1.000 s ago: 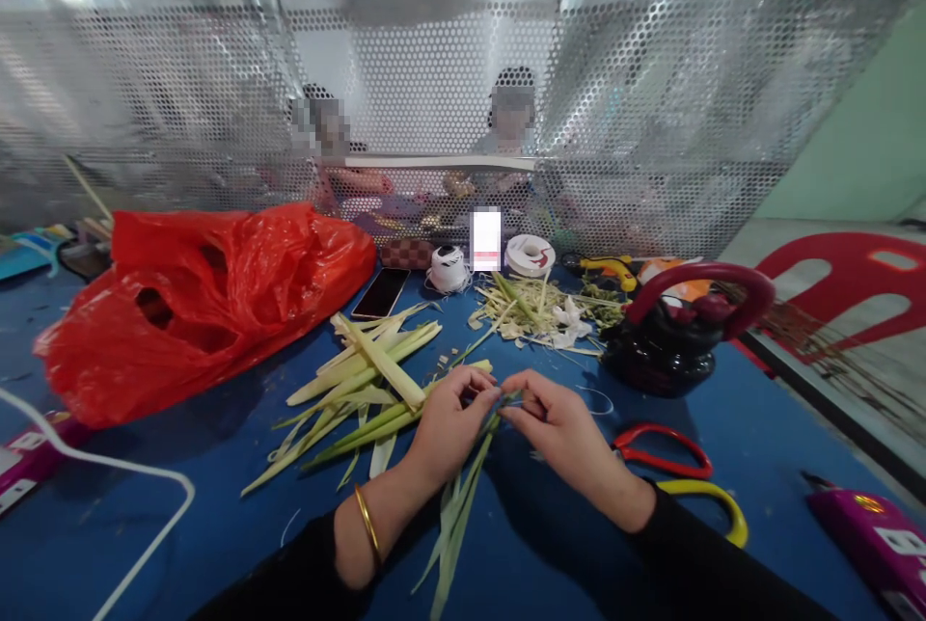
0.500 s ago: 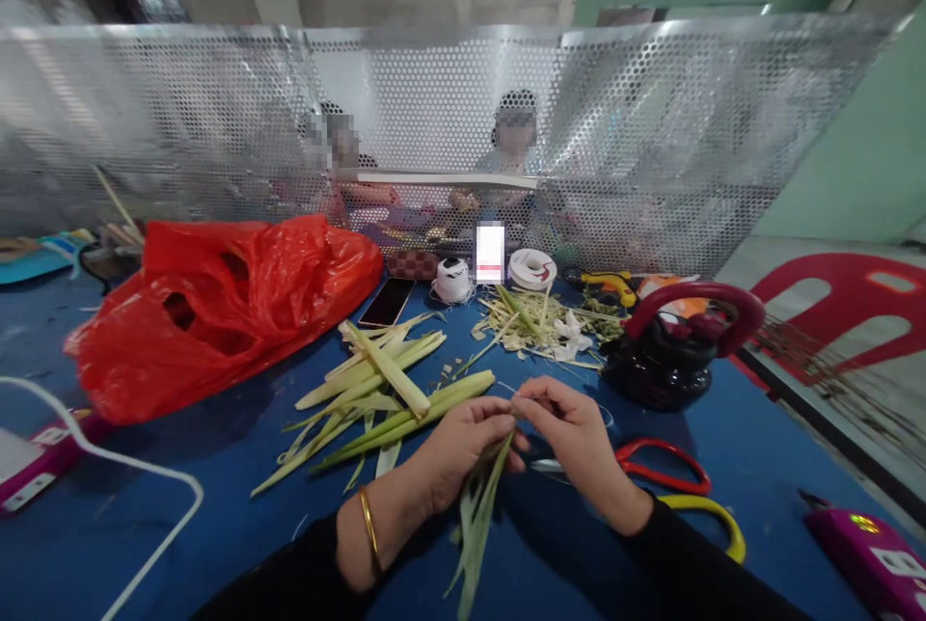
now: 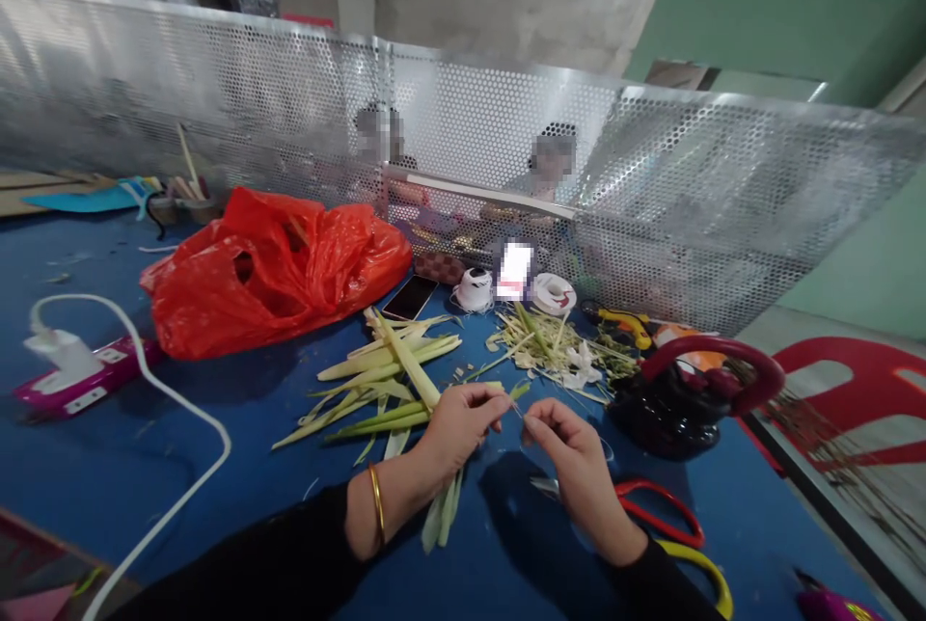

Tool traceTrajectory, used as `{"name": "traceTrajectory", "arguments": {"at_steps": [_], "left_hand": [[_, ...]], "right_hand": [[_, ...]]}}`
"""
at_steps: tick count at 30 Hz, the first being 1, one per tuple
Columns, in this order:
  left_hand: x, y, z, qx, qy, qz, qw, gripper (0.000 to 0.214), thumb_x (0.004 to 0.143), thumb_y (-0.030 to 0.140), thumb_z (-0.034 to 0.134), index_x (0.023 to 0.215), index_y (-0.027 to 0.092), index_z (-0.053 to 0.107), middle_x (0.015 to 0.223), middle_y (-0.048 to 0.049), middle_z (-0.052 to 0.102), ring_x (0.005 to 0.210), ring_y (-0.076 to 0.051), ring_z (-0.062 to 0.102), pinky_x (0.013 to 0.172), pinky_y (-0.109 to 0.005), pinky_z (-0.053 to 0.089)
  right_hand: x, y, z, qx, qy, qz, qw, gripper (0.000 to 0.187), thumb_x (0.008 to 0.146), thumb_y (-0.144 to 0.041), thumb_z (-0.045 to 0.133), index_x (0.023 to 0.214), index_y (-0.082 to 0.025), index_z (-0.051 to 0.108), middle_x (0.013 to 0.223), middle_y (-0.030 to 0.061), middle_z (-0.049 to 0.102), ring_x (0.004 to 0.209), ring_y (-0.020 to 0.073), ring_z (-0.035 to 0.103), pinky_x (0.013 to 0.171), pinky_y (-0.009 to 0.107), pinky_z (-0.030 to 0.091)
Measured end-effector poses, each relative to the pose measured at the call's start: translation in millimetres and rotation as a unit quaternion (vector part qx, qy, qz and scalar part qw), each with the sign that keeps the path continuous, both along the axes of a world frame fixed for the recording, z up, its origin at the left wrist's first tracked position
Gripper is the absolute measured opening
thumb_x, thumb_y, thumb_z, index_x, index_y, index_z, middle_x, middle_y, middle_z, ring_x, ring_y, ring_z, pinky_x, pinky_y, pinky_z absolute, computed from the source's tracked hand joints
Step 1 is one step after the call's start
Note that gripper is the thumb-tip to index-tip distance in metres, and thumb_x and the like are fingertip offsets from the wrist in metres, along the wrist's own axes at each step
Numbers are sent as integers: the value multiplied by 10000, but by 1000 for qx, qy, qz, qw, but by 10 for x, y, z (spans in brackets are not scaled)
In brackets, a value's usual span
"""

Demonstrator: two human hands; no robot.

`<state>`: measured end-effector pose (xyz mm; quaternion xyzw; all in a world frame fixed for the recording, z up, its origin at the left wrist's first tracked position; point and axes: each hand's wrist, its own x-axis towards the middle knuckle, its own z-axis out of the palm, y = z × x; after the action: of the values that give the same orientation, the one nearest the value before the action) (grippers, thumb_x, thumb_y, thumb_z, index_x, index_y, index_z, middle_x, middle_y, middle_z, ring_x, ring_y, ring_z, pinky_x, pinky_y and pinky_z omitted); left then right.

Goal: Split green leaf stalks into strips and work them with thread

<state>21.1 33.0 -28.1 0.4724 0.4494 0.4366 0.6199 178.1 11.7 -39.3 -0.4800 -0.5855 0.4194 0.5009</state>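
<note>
My left hand (image 3: 463,430), with a gold bangle at the wrist, pinches one end of a thin pale thread (image 3: 516,408). The other end sits between the thumb and finger of my right hand (image 3: 568,459), a short gap to the right. Green leaf strips (image 3: 443,513) show below my left hand; whether its hidden fingers also grip them I cannot tell. Pale green husk-like leaves (image 3: 391,365) lie in a pile at its left. Scissors with red handles (image 3: 662,503) lie partly under my right hand, beside a yellow handle (image 3: 701,568).
Behind are a red plastic bag (image 3: 282,279), a dark phone (image 3: 410,298), a white thread spool (image 3: 476,291), a ribbon roll (image 3: 554,294) and plant scraps (image 3: 542,341). A black pot with a maroon handle (image 3: 672,414) stands right. A perforated metal screen (image 3: 470,110) borders the table; people sit beyond.
My hands have drawn slightly apart, with the thread showing between them. The leaf strips now lie farther left beneath my left hand. The whole view has turned left and tilted.
</note>
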Motion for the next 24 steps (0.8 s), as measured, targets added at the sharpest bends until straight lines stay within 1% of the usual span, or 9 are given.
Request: {"name": "traceTrajectory", "arguments": {"at_steps": [6, 10, 12, 15, 18, 19, 20, 22, 24], "left_hand": [[-1, 3, 17, 74, 63, 38, 995, 211, 726, 360, 624, 634, 170, 618, 502, 58, 472, 461, -83, 357, 472, -225, 271], [-18, 33, 27, 78, 65, 55, 993, 200, 701, 361, 645, 660, 168, 617, 507, 63, 473, 458, -83, 362, 471, -224, 292], [-33, 50, 34, 69, 62, 58, 994, 219, 691, 377, 658, 667, 163, 615, 509, 61, 477, 449, -80, 371, 460, -221, 293], [-46, 57, 56, 64, 59, 68, 994, 222, 686, 373, 667, 662, 159, 614, 508, 57, 483, 446, -76, 392, 460, -216, 304], [-43, 46, 82, 55, 51, 78, 994, 202, 681, 352, 670, 660, 158, 620, 514, 45, 510, 451, -75, 413, 461, -210, 314], [-40, 40, 88, 50, 47, 80, 994, 199, 677, 349, 673, 661, 158, 620, 515, 42, 516, 446, -73, 413, 457, -207, 311], [-36, 36, 93, 41, 42, 83, 995, 200, 671, 349, 678, 662, 158, 618, 515, 42, 519, 439, -69, 408, 449, -203, 302], [-32, 28, 98, 21, 30, 84, 996, 213, 662, 357, 690, 668, 161, 607, 515, 45, 519, 425, -59, 396, 433, -195, 278], [-29, 22, 98, -1, 19, 82, 996, 233, 659, 368, 700, 674, 164, 589, 521, 47, 517, 410, -51, 385, 414, -189, 247]], "right_hand": [[-36, 11, -7, -10, -7, 29, 1000, 285, 823, -438, 617, 705, -184, 564, 583, -15, 550, 583, 144, 512, 599, 268, 421], [99, 65, 206, -20, -48, 27, 998, 308, 798, -493, 598, 810, -187, 577, 586, -29, 541, 465, 127, 497, 482, 259, 427], [288, 35, 358, 13, -137, -11, 990, 300, 797, -460, 588, 933, -193, 592, 749, 16, 615, 508, 140, 546, 499, 277, 461], [698, -158, 434, 69, -324, -47, 942, 258, 814, -391, 558, 1001, -223, 614, 849, 62, 675, 699, 209, 634, 648, 329, 513], [1118, -455, 204, 62, -478, -88, 872, 249, 787, -284, 531, 1008, -255, 641, 964, 85, 699, 788, 259, 671, 645, 351, 523], [1231, -548, 84, 59, -518, -84, 849, 269, 754, -228, 526, 986, -256, 659, 962, 91, 701, 794, 270, 676, 641, 358, 525], [1322, -629, -37, 53, -549, -71, 831, 358, 704, -159, 515, 1014, -254, 666, 957, 94, 705, 792, 271, 680, 655, 364, 531], [1436, -741, -233, 59, -580, -61, 810, 492, 634, -87, 495, 1071, -238, 665, 1020, 104, 704, 847, 275, 686, 720, 377, 550], [1473, -783, -325, 76, -600, -66, 794, 606, 616, -35, 448, 1168, -201, 635, 1083, 117, 691, 914, 271, 677, 794, 395, 553]]}}
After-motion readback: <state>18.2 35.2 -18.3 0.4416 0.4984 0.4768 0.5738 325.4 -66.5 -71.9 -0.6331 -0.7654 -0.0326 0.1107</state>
